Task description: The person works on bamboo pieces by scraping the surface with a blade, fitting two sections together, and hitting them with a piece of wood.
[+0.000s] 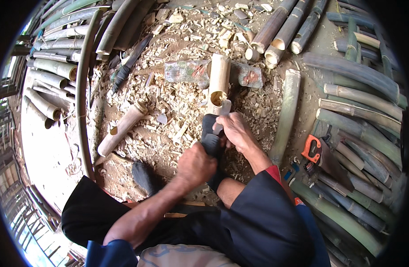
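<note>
A pale bamboo section [219, 71] with a hole cut in its side lies across a weathered wooden block [184, 73]. My right hand [233, 130] is closed around a grey-bladed knife [225, 107], whose tip is at the bamboo's near part, just below the hole. My left hand [196, 164] is a fist lower down, apparently around the knife's handle; its fingers are partly hidden. Beside the blade, my dark-socked foot [209, 122] presses at the bamboo's near end.
Wood chips [168, 107] cover the ground. Another notched bamboo piece [122, 129] lies left, below a black-handled blade [128, 64]. An orange-handled saw [312, 148] rests among bamboo poles [362, 124] on the right. A green bamboo length [286, 113] lies nearer. More poles [57, 69] are stacked left.
</note>
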`<state>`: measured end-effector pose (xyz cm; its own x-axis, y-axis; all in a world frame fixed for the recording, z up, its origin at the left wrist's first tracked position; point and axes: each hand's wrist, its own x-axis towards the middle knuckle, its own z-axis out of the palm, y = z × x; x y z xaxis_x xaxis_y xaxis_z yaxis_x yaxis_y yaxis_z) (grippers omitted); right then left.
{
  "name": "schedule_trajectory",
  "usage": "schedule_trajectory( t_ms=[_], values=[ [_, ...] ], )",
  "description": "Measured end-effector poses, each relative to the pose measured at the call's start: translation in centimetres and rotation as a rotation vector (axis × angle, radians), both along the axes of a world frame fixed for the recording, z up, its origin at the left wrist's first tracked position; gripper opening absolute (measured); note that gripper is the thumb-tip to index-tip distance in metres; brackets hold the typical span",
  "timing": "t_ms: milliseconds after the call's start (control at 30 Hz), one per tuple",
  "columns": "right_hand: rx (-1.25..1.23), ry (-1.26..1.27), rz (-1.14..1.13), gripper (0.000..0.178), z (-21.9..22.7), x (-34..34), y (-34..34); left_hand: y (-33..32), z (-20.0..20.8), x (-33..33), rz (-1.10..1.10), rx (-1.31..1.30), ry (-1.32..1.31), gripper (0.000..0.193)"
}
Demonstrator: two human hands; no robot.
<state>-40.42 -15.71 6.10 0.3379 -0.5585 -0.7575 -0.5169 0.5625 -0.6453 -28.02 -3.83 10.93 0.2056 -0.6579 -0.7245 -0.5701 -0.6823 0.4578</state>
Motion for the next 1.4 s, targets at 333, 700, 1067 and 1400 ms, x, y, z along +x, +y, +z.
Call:
schedule_trajectory(
  t_ms=[333, 700, 1067, 1400],
  values=[
    [-0.222, 0.148, 0.045, 0.038, 2.5, 1.4, 1.0, 2.0, -2.4, -1.0, 0.283, -0.055, 0.339, 0.049],
    [0.237, -0.670, -0.523, 0.028, -0.5, 5.7, 2.3, -4.0, 2.5, 10.2, -0.160, -0.343, -0.468, 0.011],
    [0.596, -0.935, -0.867, 0.037, -2.0, 5.1, 2.3, -10.0, 6.8, 4.3, -0.960, -0.468, -0.937, 0.009],
    [0.001, -1.868, -0.825, 0.028, 3.4, 1.7, 3.8, -7.6, 6.4, 1.4, -1.021, -0.972, 0.117, 0.041]
  ],
)
